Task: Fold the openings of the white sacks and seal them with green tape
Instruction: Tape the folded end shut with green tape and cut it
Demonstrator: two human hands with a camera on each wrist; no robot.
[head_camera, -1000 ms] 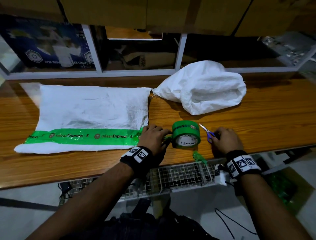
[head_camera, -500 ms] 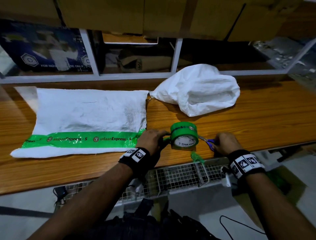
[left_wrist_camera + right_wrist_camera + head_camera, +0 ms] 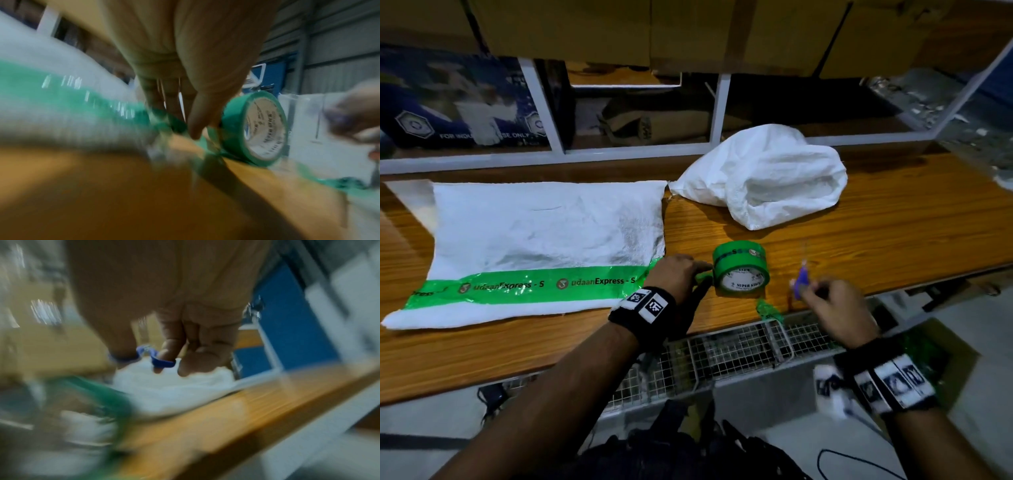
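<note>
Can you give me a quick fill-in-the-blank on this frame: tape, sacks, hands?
1. The flat sack is sealed with a strip of ____ tape.
2. The tape roll stands on its ____.
3. The right hand holds blue-handled ____.
4. The left hand is on the tape between sack and ____.

Missing: green; edge; scissors; roll

The head view is dim overall, with dark corners and shelves lost in shadow. The flat white woven sack [image 3: 544, 236] is the brightest area, and its glossy green printed tape strip [image 3: 527, 284] shows small glints. Straight lines bend toward the edges. The right hand [image 3: 835, 308] is smeared by motion blur. Both wrist views are heavily blurred; in the left one only the green tape roll [image 3: 259, 128] stays fairly sharp.
</note>
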